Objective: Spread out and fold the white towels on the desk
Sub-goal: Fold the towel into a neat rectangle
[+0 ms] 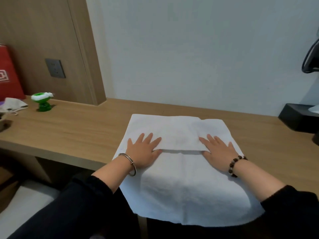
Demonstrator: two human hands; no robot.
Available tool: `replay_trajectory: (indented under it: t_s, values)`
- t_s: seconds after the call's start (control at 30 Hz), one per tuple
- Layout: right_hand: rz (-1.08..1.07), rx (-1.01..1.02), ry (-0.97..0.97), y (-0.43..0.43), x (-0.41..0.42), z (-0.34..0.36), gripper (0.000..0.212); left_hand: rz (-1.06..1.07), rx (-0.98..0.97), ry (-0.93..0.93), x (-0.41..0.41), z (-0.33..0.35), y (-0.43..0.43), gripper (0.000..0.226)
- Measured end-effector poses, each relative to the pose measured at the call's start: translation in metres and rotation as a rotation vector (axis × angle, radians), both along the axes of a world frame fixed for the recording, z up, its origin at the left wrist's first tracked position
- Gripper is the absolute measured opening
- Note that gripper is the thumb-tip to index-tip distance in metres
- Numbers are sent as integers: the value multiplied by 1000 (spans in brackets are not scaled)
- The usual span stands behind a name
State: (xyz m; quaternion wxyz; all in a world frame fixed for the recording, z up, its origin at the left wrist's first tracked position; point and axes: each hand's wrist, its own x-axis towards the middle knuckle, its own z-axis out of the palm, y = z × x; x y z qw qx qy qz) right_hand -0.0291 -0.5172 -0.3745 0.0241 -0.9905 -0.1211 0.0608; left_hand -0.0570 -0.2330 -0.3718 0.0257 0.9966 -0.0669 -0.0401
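A white towel (183,183) lies spread on the wooden desk (77,128), its near part hanging over the front edge. Its far part is folded back toward me, and the folded flap (179,133) ends in an edge running between my hands. My left hand (144,150) lies flat with fingers spread on the left end of that flap. On the right end rests my right hand (218,150), also flat with straight fingers. Each thumb sits at the flap's edge. Only this one towel shows.
A green and white plastic object (42,101) stands at the desk's back left, near a red bag (8,75) and a crumpled white mask (14,104). A black box (298,116) sits at the right edge. The wall runs close behind the towel.
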Motion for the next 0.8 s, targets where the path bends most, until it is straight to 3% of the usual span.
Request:
replay_trajectory:
  t_s: [0.57,0.63,0.73,0.8]
  values:
    - [-78,-50,-16,-17,167,-6,54,11,-1,29,179,-4,-15,53]
    - [-106,-34,5,-15,180,-5,53,-10,-46,37,192,1,-13,48]
    - [-163,47,34,-10,189,7,57,-37,-113,14,197,10,-8,60]
    - [-199,87,-49,-5,188,20,59,-55,-84,-69,197,20,-5,60]
